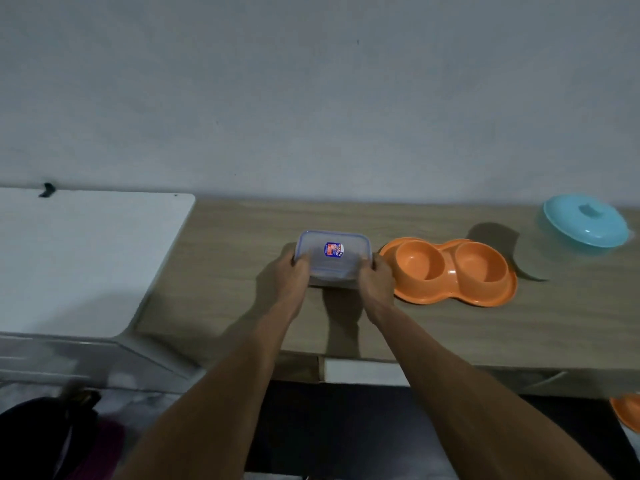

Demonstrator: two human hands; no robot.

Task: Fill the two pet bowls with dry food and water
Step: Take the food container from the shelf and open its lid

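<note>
A clear rectangular plastic container (333, 255) with a blue-edged lid and a red-and-blue sticker sits on the wooden counter (228, 271). My left hand (292, 273) grips its left end and my right hand (375, 278) grips its right end. The lid is on; its contents are hard to make out. Just to its right lies an orange double pet bowl (450, 270), both wells empty. A light-blue lidded bowl (585, 221) stands at the far right, near the wall.
A white appliance top (79, 258) adjoins the counter on the left. The grey wall runs along the back. A dark bag (48, 438) lies at lower left, and another orange object (627, 408) peeks in at the lower right edge.
</note>
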